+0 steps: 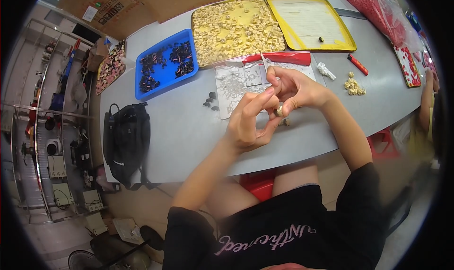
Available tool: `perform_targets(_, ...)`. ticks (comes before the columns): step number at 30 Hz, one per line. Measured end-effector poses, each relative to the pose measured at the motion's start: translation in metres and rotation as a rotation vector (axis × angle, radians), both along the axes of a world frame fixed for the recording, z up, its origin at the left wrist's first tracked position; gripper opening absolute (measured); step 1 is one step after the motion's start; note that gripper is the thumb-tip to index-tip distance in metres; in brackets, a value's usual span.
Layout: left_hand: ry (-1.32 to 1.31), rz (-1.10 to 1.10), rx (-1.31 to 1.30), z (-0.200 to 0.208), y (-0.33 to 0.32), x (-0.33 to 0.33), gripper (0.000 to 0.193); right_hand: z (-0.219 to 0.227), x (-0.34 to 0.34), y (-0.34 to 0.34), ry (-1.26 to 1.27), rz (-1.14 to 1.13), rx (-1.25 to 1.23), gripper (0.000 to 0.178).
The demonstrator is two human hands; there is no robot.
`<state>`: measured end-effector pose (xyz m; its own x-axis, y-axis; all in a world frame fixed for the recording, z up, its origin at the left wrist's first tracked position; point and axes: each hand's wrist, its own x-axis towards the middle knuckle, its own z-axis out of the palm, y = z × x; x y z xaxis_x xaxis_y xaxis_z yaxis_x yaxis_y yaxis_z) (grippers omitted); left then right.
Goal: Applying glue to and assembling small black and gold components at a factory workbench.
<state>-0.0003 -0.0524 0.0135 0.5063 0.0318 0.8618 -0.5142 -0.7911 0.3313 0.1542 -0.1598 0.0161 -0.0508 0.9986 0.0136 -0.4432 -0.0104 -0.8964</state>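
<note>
Small cream piece (279,111): at the fingertips of both hands, above the near part of the grey table (182,149).
Left hand (253,121): curled, grasping the piece between thumb and fingertips.
Right hand (297,91): bent inward, thumb tip against the piece; full grip hidden by the fingers, so cannot tell.
Pinch: light and steady; likely hard to turn if covered by too many fingertips.
Alignment: set squarely before pressing; probable risk of slipping sideways under uneven force.
Forearms: hold low and close to the table for steadiness.
White sheet (226,96): flat beyond the hands, bearing grey patches; best kept clear of sleeves.
Dark pieces (211,99): loose beside the sheet's left edge; avoid brushing aside.
Blue tray (140,94): left of the sheet, with more dark pieces inside.
Yellow tray (193,24): beyond the sheet, crowded with cream pieces; avoid knocking.
</note>
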Motion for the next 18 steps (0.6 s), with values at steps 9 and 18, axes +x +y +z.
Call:
perform_targets(9, 0.123, -0.116, -0.471, -0.006, 0.009, 0.007, 0.084, -0.004, -0.008, 0.006, 0.093, -0.108, 0.12, 0.035)
perform_targets(18, 0.397, -0.539, -1.268, -0.008, 0.022, 0.007, 0.065, 0.009, -0.01, 0.008, -0.657, -0.462, 0.451, 0.031)
